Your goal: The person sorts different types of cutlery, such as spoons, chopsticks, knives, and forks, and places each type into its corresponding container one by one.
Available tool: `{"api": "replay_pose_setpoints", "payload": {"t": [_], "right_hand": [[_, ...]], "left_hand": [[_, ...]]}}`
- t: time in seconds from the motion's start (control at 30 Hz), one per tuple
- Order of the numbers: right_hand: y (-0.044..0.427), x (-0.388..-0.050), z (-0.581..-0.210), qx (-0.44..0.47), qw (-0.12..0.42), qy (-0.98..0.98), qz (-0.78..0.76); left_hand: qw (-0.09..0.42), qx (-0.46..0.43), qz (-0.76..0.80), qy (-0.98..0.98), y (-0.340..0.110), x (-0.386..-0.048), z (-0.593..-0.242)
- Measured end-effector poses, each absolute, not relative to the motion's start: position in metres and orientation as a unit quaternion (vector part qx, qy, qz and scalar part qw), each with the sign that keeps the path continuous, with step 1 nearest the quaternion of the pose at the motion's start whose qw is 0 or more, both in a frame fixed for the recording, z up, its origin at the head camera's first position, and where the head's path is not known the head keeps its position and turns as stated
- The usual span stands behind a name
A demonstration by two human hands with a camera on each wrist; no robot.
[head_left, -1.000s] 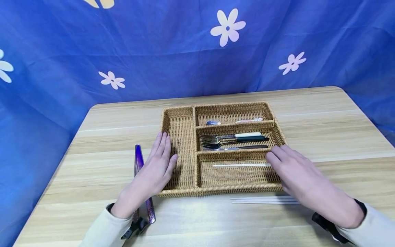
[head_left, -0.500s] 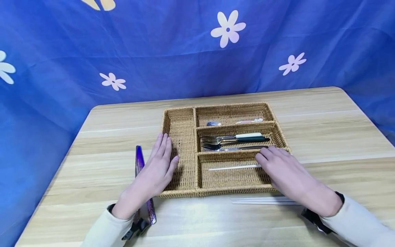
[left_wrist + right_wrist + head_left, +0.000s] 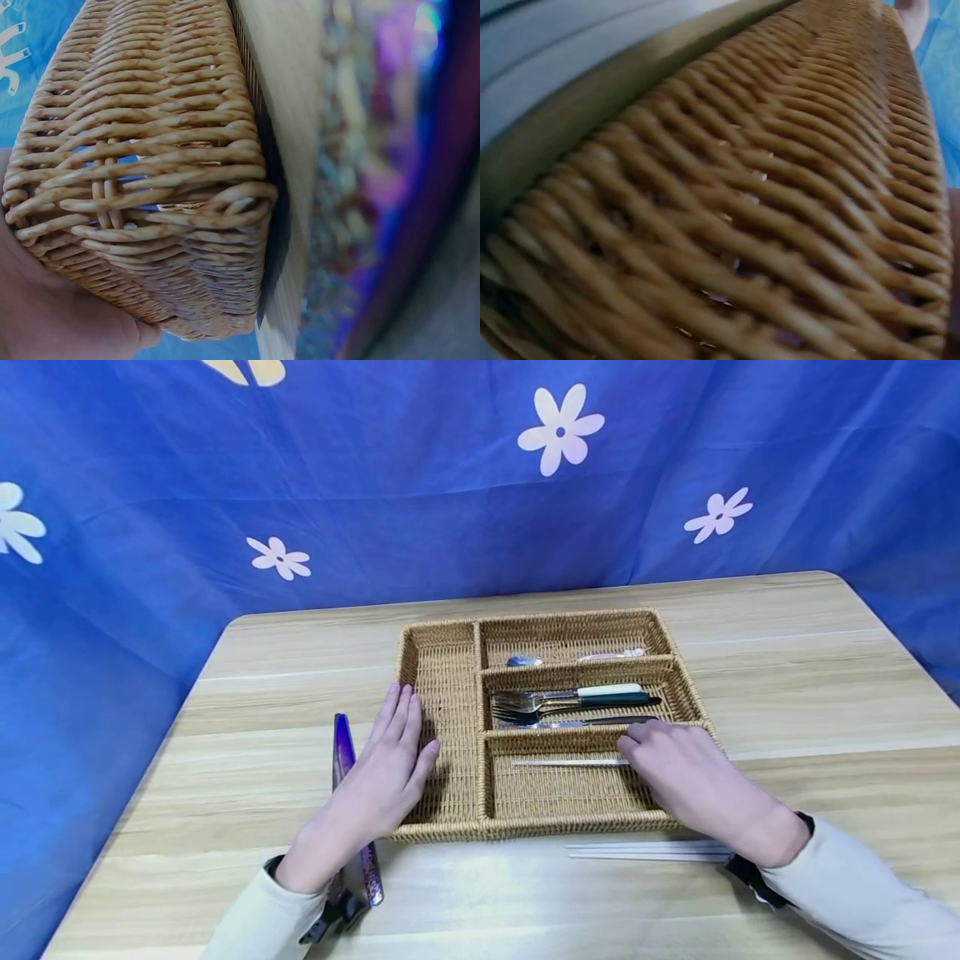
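Observation:
A wicker cutlery tray (image 3: 525, 825) with several compartments lies on the table. My left hand (image 3: 386, 768) rests against its left side with fingers straight; the left wrist view has the tray's woven corner (image 3: 150, 210) beside that hand. Over the front right compartment, my right hand (image 3: 686, 777) pinches the right end of a white chopstick (image 3: 566, 762), which lies low along the compartment. The fingertips are hidden. Forks (image 3: 513, 700) and a dark-handled knife (image 3: 600, 722) lie in the middle compartment. In the rear one, a spoon (image 3: 523, 661) is partly hidden by the divider.
More white chopsticks (image 3: 637, 852) lie on the table before the tray, partly under my right wrist. Two long purple items (image 3: 344, 747) lie left of the tray, partly covered by my left forearm. A blue flowered cloth (image 3: 420, 485) hangs behind the table (image 3: 247, 718).
My right hand has moved left and slightly down over the front right compartment, with the chopstick shifting a little in it. The left hand has stayed on the tray's left side.

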State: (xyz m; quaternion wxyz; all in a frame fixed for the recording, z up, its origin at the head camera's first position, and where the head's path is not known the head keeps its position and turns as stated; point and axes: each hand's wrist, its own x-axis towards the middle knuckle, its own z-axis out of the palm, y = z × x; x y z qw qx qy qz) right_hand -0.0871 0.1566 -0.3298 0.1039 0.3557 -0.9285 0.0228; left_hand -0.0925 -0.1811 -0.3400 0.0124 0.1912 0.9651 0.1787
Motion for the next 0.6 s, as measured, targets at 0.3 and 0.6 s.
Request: {"api": "replay_pose_setpoints", "payload": {"t": [0.3,0.6], "right_hand": [[0.159,-0.084,-0.329,0.358,0.15,-0.921,0.019],[0.187,-0.066,-0.316,0.336,0.217,-0.908,0.121]], "left_hand": [[0.013,0.192,0.182,0.964,-0.182,-0.092,-0.341],[0.005,0.196,0.175,0.965,-0.182,-0.092,-0.341]]}}
